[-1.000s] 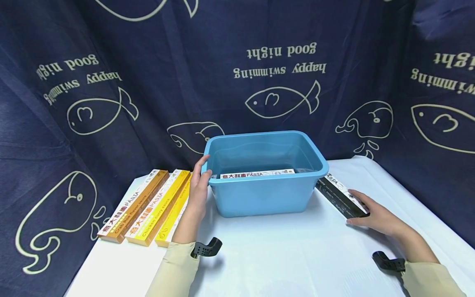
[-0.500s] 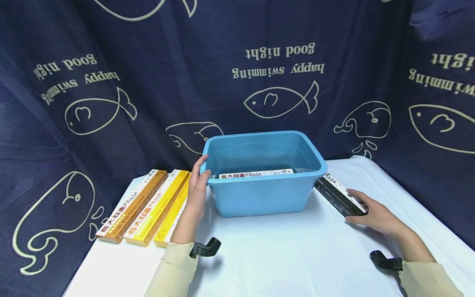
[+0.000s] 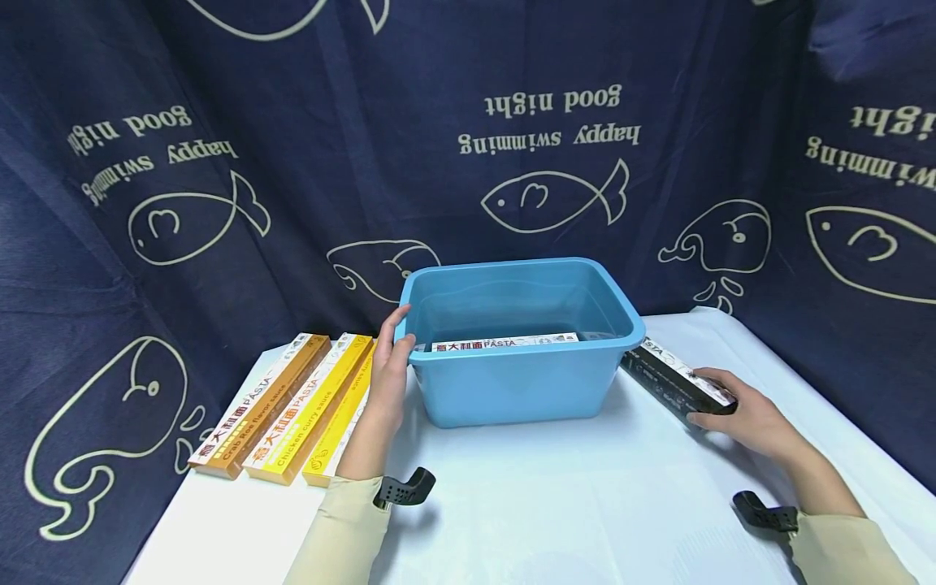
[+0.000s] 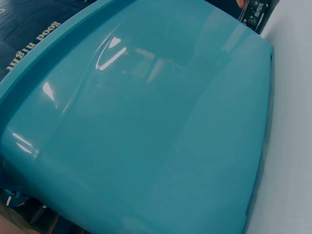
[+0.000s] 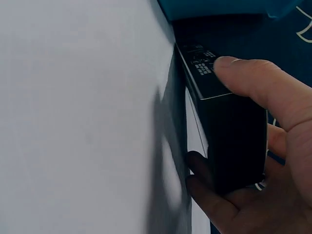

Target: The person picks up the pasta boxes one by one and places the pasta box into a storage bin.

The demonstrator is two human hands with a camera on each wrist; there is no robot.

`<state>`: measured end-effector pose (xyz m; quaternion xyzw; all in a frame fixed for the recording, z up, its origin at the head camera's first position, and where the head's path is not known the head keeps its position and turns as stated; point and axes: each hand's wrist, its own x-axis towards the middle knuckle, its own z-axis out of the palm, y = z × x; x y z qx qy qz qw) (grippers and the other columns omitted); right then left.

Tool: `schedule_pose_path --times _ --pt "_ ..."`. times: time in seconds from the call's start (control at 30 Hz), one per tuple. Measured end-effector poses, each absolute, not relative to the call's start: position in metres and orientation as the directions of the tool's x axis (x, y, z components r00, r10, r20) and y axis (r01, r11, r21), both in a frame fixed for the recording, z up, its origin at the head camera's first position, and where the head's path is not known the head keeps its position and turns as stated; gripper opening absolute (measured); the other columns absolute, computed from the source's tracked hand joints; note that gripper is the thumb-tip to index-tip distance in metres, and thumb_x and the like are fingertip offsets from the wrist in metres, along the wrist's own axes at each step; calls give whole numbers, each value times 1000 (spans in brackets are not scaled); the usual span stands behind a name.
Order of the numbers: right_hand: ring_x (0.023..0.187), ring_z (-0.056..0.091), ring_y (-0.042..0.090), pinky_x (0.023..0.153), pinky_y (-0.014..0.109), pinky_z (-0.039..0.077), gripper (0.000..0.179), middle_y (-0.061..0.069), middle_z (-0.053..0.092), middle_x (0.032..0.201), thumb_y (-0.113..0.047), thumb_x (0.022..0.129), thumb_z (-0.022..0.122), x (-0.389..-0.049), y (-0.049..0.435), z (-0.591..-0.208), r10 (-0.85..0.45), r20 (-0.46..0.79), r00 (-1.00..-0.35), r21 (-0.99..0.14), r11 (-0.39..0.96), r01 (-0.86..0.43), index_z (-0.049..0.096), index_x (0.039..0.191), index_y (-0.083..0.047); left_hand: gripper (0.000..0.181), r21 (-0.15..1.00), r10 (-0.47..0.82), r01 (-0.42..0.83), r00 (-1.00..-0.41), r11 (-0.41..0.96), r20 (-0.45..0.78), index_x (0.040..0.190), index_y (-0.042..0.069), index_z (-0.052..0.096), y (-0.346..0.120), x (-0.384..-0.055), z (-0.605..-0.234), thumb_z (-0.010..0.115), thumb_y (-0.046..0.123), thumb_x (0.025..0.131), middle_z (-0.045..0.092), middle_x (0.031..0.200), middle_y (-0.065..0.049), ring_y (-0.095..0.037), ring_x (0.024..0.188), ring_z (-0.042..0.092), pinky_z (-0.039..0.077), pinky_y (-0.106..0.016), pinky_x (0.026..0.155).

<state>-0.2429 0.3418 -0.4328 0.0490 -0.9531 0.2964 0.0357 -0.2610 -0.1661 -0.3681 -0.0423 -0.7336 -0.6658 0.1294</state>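
A light-blue plastic bin (image 3: 512, 388) stands mid-table, and its side wall (image 4: 146, 117) fills most of the left wrist view. My left hand (image 3: 389, 370) holds its left rim, fingers and thumb at the edge. Inside lies a pasta box (image 3: 504, 342), its white printed top showing over the front rim. To the right of the bin, my right hand (image 3: 749, 413) grips the near end of a black-and-white pasta box (image 3: 680, 380). In the right wrist view the thumb presses one printed side of this black box (image 5: 236, 136), with fingers curled underneath its raised near end. The bin's corner hides the far end.
On the left lie a brown Crab Roe pasta box (image 3: 262, 406), a yellow Chicken curry pasta box (image 3: 310, 410) and another yellow box (image 3: 338, 426), partly behind the left forearm. A white cloth (image 3: 534, 504) covers the table. A navy curtain (image 3: 439, 187) hangs behind.
My right hand has raised the near end of the black pasta box slightly and shifted it a little to the right. The left hand and bin stay in place.
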Motion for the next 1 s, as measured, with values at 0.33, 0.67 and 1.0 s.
schedule_pose_path --times 0.33,0.67,1.0 --pt "112 48 34 82 35 37 81 30 45 143 -44 88 74 -242 347 -430 3 138 -990 -633 769 -86 36 150 -8 51 964 -111 241 -961 108 253 147 44 39 -166 -261 -369 40 32 98 23 165 10 -24 152 20 17 -64 121" --pt "87 46 -11 70 16 38 70 -4 49 123 -40 90 73 -239 350 -431 107 208 -972 -739 668 -85 43 148 -16 50 968 -110 230 -964 105 241 146 45 39 -167 -262 -370 40 32 98 21 165 11 -23 153 18 16 -65 121" --pt "81 53 -16 66 8 46 43 -30 43 107 -33 90 74 -242 350 -432 244 201 -949 -863 503 -53 56 129 -35 50 967 -106 229 -965 108 240 146 45 38 -167 -262 -370 40 33 98 21 165 11 -24 153 18 16 -65 121"
